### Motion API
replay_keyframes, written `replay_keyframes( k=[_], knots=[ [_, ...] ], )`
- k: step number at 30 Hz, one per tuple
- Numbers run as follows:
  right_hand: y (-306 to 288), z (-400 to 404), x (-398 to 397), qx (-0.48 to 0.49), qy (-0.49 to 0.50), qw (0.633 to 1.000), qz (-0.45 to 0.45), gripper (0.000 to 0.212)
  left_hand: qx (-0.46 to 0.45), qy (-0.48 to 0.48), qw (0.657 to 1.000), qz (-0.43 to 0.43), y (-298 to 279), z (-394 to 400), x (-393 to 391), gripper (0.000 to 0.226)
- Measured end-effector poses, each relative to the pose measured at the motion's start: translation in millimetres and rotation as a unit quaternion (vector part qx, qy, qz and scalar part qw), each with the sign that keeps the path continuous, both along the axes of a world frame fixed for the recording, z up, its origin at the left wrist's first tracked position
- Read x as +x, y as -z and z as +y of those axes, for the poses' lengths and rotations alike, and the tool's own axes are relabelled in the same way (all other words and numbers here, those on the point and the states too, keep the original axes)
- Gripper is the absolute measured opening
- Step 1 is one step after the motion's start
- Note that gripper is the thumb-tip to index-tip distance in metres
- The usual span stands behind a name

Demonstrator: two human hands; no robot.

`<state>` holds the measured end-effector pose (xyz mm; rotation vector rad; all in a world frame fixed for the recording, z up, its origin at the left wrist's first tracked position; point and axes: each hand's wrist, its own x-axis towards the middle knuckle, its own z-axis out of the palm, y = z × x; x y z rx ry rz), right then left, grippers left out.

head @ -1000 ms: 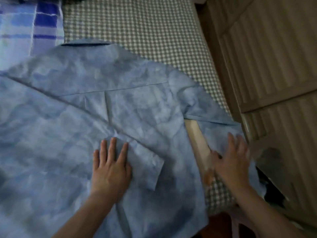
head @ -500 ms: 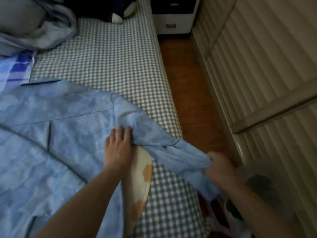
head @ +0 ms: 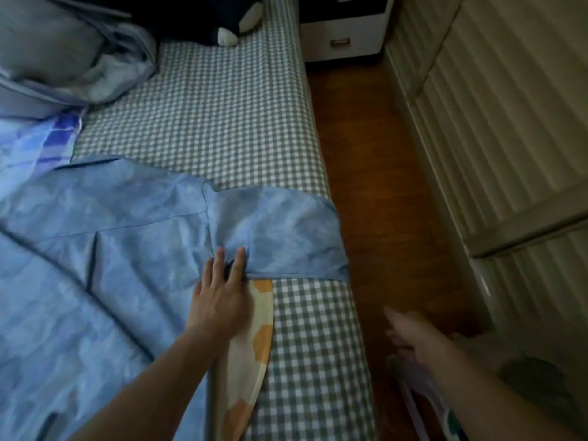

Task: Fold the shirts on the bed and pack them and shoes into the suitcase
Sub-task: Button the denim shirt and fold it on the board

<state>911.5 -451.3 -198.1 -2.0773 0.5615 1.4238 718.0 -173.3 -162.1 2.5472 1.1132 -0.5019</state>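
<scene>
Head view: lower right, your right hand (head: 409, 334) hangs blurred over the floor, fingers loose, holding nothing. Centre frame, your left hand (head: 221, 294) presses flat on the mottled light-blue cotton shirt (head: 127, 237), spread across the grey-and-white checked bed (head: 229, 122).
</scene>
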Motion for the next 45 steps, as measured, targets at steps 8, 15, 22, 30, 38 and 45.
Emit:
replay_keyframes(
  k=[8,15,22,30,38,45],
  knots=[
    [0.0,97.8,13.1,0.188,0.378,0.904,0.061,0.047,0.124,0.033,0.971,-0.202,-18.3,105.5,51.5,0.068],
    [-5.0,51.2,-31.2,0.289,0.578,0.760,-0.072,0.033,0.155,0.211,0.961,0.087,-0.8,205.2,118.0,0.038],
    [2.7,43.5,-30.7,0.254,0.669,0.698,0.013,0.035,0.138,-0.094,0.976,-0.142,11.8,125.2,119.3,0.062],
    [-15.3,32.9,-0.5,0.320,0.632,0.705,-0.031,0.094,0.176,0.218,0.946,-0.166,13.0,46.5,-18.3,0.040],
    [-35.0,33.4,51.5,0.355,0.513,0.780,-0.037,0.044,0.204,0.343,0.912,-0.092,-32.1,89.7,-20.7,0.018],
    [-52.2,36.5,79.2,0.477,0.508,0.707,-0.124,0.061,0.136,0.157,0.963,-0.172,-39.4,43.7,-35.6,0.014]
  ],
)
